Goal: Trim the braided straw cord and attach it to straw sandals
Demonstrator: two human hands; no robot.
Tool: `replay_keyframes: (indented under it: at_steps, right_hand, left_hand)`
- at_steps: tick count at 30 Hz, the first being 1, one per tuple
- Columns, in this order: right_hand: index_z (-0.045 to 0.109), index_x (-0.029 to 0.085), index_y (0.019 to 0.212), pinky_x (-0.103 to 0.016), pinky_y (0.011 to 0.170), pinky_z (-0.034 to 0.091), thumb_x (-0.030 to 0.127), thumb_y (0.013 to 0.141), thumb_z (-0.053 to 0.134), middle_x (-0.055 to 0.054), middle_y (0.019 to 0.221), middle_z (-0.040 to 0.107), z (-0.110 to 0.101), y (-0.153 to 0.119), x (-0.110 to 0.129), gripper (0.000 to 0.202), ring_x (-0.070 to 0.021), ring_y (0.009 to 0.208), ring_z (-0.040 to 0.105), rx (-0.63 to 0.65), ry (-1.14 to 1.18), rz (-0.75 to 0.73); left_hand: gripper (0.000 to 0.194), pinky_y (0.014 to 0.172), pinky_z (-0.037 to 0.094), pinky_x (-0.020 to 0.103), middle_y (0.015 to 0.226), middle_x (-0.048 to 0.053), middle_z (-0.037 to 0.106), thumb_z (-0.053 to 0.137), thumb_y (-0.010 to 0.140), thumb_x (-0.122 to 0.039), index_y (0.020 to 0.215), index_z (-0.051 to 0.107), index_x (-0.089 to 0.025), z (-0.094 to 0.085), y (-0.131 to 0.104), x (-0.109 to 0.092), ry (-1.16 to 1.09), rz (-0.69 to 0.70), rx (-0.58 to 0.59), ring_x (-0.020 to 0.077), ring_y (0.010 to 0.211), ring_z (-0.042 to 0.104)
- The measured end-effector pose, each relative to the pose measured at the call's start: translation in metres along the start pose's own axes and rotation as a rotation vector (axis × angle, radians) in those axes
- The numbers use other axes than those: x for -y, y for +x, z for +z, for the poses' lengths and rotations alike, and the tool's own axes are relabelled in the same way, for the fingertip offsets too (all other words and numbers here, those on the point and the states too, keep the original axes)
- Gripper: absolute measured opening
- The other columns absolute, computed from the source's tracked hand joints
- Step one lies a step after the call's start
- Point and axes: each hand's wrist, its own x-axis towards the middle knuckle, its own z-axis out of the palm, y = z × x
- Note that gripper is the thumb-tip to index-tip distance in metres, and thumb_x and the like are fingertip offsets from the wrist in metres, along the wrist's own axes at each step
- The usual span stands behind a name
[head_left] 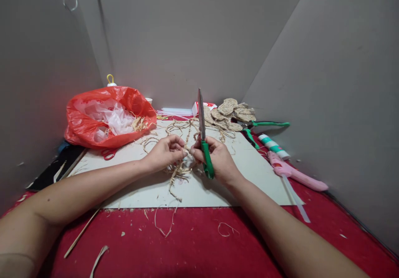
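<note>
A twisted straw cord (188, 134) runs over the white board (215, 195), with loops behind my hands and a frayed end hanging in front of them. My left hand (167, 153) pinches the cord between thumb and fingers near the middle of the board. Close beside it, my right hand (216, 157) also has its fingertips on the cord. Green-handled scissors (207, 159) rest in my right hand, their blades pointing up and away. The exact spot between the fingertips is too small to make out.
An orange plastic bag (90, 139) with straw scraps stands at the back left. Coiled straw pieces (227, 107) are piled at the back right, near green-handled pliers (271, 124), a striped roll (274, 146) and a pink glue gun (299, 174). Grey walls enclose the red table (199, 249).
</note>
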Motion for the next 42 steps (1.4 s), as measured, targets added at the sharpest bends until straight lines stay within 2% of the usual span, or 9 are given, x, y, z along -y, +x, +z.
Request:
replay_keyframes:
  at_steps: [6, 10, 13, 18, 21, 24, 28, 35, 42]
  right_hand:
    - [0.053, 0.019, 0.068, -0.022, 0.044, 0.037, 0.033, 0.061, 0.073, 0.006, 0.052, 0.05, -0.001, 0.0, 0.003, 0.025, -0.0082, 0.045, 0.044, -0.019, -0.028, 0.001]
    - [0.053, 0.019, 0.069, -0.022, 0.044, 0.036, 0.035, 0.062, 0.073, 0.006, 0.054, 0.051, -0.003, 0.0, 0.003, 0.026, -0.0088, 0.045, 0.044, -0.028, -0.049, -0.007]
    - [0.053, 0.02, 0.071, -0.023, 0.046, 0.035, 0.036, 0.063, 0.072, 0.006, 0.056, 0.05, -0.007, 0.001, 0.0, 0.027, -0.0095, 0.048, 0.044, -0.047, -0.127, -0.067]
    - [0.051, 0.021, 0.069, -0.023, 0.051, 0.035, 0.039, 0.068, 0.069, 0.004, 0.059, 0.049, -0.026, 0.011, -0.01, 0.025, -0.0111, 0.053, 0.044, -0.161, -0.52, -0.309]
    - [0.056, 0.021, 0.079, -0.024, 0.054, 0.036, 0.041, 0.071, 0.064, 0.001, 0.065, 0.056, -0.044, 0.019, -0.019, 0.023, -0.0131, 0.056, 0.048, -0.198, -0.785, -0.404]
    - [0.057, 0.021, 0.092, -0.026, 0.055, 0.036, 0.043, 0.074, 0.059, -0.001, 0.071, 0.061, -0.058, 0.025, -0.026, 0.028, -0.016, 0.059, 0.053, -0.177, -0.989, -0.391]
    - [0.054, 0.022, 0.095, -0.026, 0.055, 0.036, 0.044, 0.078, 0.055, -0.002, 0.075, 0.064, -0.064, 0.025, -0.029, 0.028, -0.0179, 0.062, 0.057, -0.099, -1.137, -0.369]
    - [0.052, 0.022, 0.092, -0.026, 0.055, 0.035, 0.047, 0.08, 0.051, -0.004, 0.077, 0.065, -0.062, 0.022, -0.03, 0.028, -0.0196, 0.066, 0.06, -0.059, -1.22, -0.383]
    - [0.051, 0.022, 0.094, -0.027, 0.056, 0.034, 0.046, 0.081, 0.05, -0.003, 0.075, 0.064, -0.062, 0.022, -0.03, 0.027, -0.02, 0.067, 0.061, -0.054, -1.266, -0.393]
  left_hand:
    - [0.016, 0.051, 0.037, 0.019, 0.064, -0.003, 0.059, 0.063, 0.069, -0.015, 0.082, 0.054, -0.015, 0.001, 0.0, 0.001, 0.018, -0.008, -0.028, 0.0054, 0.051, 0.049]
    - [0.014, 0.05, 0.037, 0.02, 0.067, 0.001, 0.063, 0.066, 0.069, -0.019, 0.08, 0.059, -0.014, -0.001, 0.002, 0.0, -0.057, -0.044, -0.055, 0.0064, 0.051, 0.051]
    - [0.014, 0.049, 0.037, 0.02, 0.067, 0.002, 0.066, 0.068, 0.069, -0.018, 0.079, 0.06, -0.014, -0.005, 0.004, -0.001, -0.135, -0.071, -0.107, 0.0081, 0.052, 0.054]
    - [0.015, 0.049, 0.04, 0.019, 0.071, 0.005, 0.069, 0.07, 0.068, -0.016, 0.08, 0.063, -0.013, -0.014, 0.008, -0.004, -0.278, -0.117, -0.15, 0.0092, 0.055, 0.058]
    - [0.016, 0.049, 0.042, 0.019, 0.069, 0.006, 0.068, 0.071, 0.067, -0.012, 0.08, 0.063, -0.012, -0.018, 0.01, -0.008, -0.381, -0.147, -0.16, 0.0088, 0.052, 0.057]
    - [0.014, 0.044, 0.042, 0.019, 0.066, 0.006, 0.067, 0.069, 0.067, -0.009, 0.08, 0.063, -0.01, -0.02, 0.011, -0.013, -0.458, -0.167, -0.178, 0.0074, 0.044, 0.053]
    - [0.012, 0.042, 0.042, 0.018, 0.066, 0.006, 0.066, 0.065, 0.069, -0.004, 0.079, 0.063, -0.009, -0.024, 0.013, -0.016, -0.519, -0.171, -0.209, 0.0075, 0.045, 0.054]
    - [0.009, 0.042, 0.042, 0.015, 0.064, 0.001, 0.06, 0.063, 0.071, -0.003, 0.077, 0.061, -0.009, -0.039, 0.021, -0.014, -0.598, -0.162, -0.194, 0.0034, 0.042, 0.049]
    - [0.01, 0.04, 0.042, 0.014, 0.065, 0.001, 0.061, 0.06, 0.071, -0.003, 0.078, 0.061, -0.01, -0.042, 0.021, -0.015, -0.63, -0.158, -0.205, 0.0039, 0.042, 0.049]
